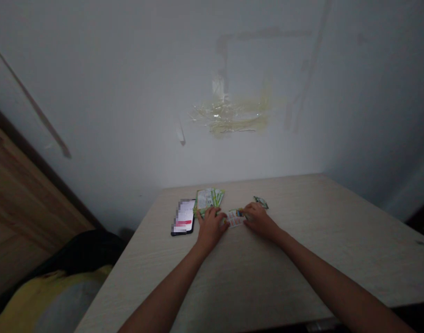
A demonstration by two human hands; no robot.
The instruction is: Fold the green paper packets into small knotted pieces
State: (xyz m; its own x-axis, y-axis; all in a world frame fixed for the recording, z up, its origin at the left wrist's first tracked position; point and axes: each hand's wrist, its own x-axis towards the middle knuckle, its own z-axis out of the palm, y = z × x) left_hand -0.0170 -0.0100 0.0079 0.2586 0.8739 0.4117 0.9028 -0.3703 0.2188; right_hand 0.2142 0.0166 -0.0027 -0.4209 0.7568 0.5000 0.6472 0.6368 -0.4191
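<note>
A small white packet [235, 220] with red, blue and yellow print lies low over the table between my two hands. My left hand [210, 227] grips its left end, fingers bent over it. On its right end, the fingers of my right hand [258, 219] are closed. Just behind my left hand rests a fanned pile of green-and-white printed packets [207, 199]. Beyond my right hand is a small dark green and white piece [261, 202], too small to make out. My fingers hide both ends of the held packet.
A phone [184, 217] with its screen lit lies left of the pile. The pale wooden table [295, 194] meets a wall [128, 115] with peeling tape. Left of the table are a yellow and grey cloth-like thing [55, 300] and wooden boards [24, 185].
</note>
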